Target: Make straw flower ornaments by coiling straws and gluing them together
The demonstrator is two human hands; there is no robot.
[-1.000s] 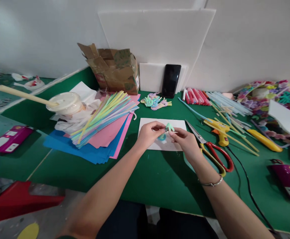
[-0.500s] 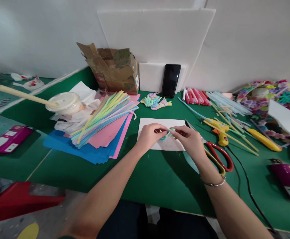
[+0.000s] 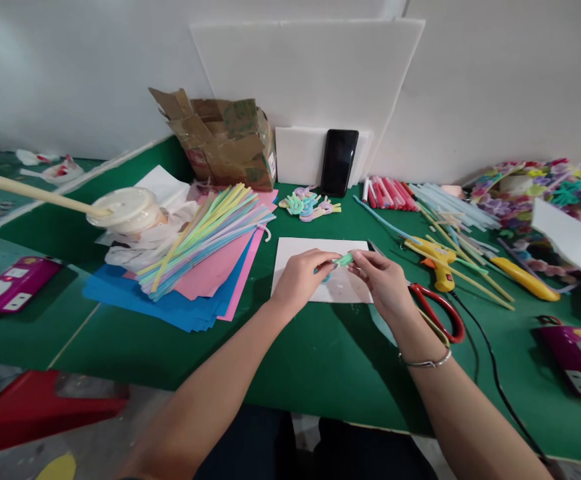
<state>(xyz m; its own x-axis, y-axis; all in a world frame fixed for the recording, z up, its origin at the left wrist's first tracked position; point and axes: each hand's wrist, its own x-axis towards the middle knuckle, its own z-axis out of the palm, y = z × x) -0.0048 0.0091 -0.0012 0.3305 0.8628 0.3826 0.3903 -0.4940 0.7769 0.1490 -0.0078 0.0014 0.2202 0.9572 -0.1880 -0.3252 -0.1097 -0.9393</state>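
Over a white sheet (image 3: 343, 293) on the green table, my left hand (image 3: 303, 277) and my right hand (image 3: 383, 277) meet fingertip to fingertip. Both pinch a small, bent green pipe cleaner (image 3: 344, 260). Part of it is hidden by the fingers. Some blue shows just beneath the fingertips, and I cannot tell whether it is joined to the green piece. Behind the sheet lie pastel pipe-cleaner shapes (image 3: 303, 203), coiled and looped. Beside my right wrist are scissors with red handles (image 3: 450, 313).
Pipe cleaners (image 3: 215, 233) lie on coloured sheets (image 3: 170, 307) to the left, near a lidded tub (image 3: 125, 210). A cardboard box (image 3: 228, 143) and a phone (image 3: 339, 163) stand behind. A yellow glue gun (image 3: 438, 260), its cord, markers (image 3: 388, 193) and a yellow cutter (image 3: 525, 279) lie right.
The green pipe cleaner has turned between my fingertips and more of it shows. My right fingers have shifted slightly right, and the view has moved a little.
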